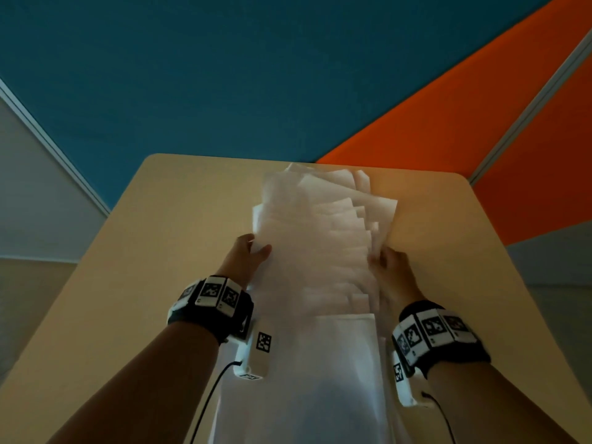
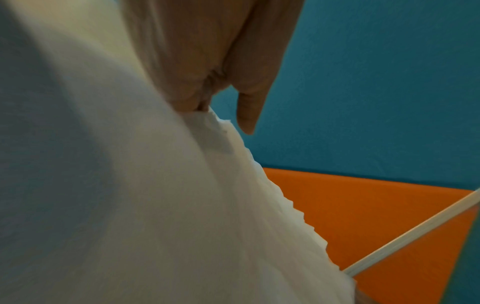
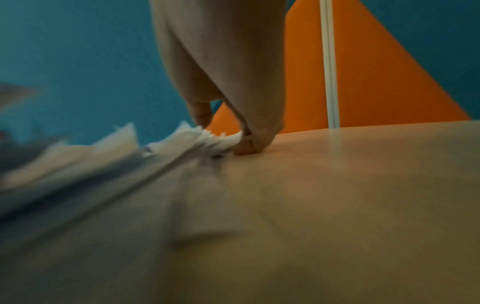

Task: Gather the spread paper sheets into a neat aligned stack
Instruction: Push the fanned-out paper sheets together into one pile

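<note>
A ragged pile of white paper sheets (image 1: 320, 238) runs down the middle of the tan table (image 1: 179, 225), its far sheets fanned out at odd angles. My left hand (image 1: 253, 251) grips the pile's left edge, thumb on top. My right hand (image 1: 382, 259) grips the right edge, thumb over the sheets. In the left wrist view the sheets (image 2: 182, 205) bulge up under my left hand (image 2: 223, 96), their staggered edges showing. In the right wrist view my right hand (image 3: 228, 133) pinches the uneven paper edges (image 3: 207, 137) just above the tabletop.
Blue floor (image 1: 256, 75) and an orange panel (image 1: 464, 123) lie beyond the table's far edge. Bare table surface (image 3: 350, 195) stretches to the right of the pile and to its left. A smoother white sheet (image 1: 320, 363) lies at the near end, between my wrists.
</note>
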Available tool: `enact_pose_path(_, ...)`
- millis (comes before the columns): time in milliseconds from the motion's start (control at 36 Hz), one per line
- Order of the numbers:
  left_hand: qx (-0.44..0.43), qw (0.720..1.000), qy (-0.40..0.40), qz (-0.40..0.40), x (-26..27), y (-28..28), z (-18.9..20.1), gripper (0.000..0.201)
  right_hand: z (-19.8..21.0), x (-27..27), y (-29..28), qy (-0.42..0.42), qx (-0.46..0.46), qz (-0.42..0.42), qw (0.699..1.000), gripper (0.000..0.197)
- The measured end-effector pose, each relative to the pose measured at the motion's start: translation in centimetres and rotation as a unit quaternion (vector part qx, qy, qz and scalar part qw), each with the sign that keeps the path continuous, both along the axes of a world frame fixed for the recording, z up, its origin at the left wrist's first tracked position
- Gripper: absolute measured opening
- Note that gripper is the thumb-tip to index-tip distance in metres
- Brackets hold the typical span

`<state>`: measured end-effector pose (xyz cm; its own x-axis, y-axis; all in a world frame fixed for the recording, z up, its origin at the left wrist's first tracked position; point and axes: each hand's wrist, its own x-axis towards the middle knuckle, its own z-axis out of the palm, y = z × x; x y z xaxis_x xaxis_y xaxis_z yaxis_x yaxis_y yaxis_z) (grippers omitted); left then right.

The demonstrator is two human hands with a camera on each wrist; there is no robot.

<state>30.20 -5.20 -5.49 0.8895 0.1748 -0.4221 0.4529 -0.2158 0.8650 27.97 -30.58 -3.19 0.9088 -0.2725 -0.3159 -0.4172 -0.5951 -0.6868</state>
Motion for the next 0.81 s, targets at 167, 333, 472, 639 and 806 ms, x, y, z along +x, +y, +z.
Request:
enact_pose_path(167, 0.015, 0.999, 0.028, -0.02, -1.3, -0.2, 2.0, 0.061, 0.8, -1.7, -0.4, 0.017, 0.077, 0.009, 0.997, 0.04)
enact_pose_path(333, -0.055, 0.996, 0.068, 0.014, -8.0, 5.7, 3.3, 0.03, 0.0, -8.2, -4.6, 0.027, 0.089, -0.034, 0.995, 0.041)
enact_pose_path(472, -0.106, 0.992, 0.063, 0.041, -15.5, 5.2, 4.4, 0.025, 0.2, -13.9, -3.8, 0.011, 0.091, -0.015, 0.996, 0.038)
enact_pose_path(639, -0.069, 0.993, 0.041, 0.091, -17.1, 0.2, 4.5, 0.051, 0.0, -15.1, 0.3, 0.01, 0.035, 0.028, 0.999, 0.044)
enact_pose_path(806, -0.027, 0.997, 0.022, 0.066, -15.8, -2.9, 4.3, 0.076, 0.5, -14.5, 2.1, 0.049, 0.006, 0.062, 0.997, 0.067)
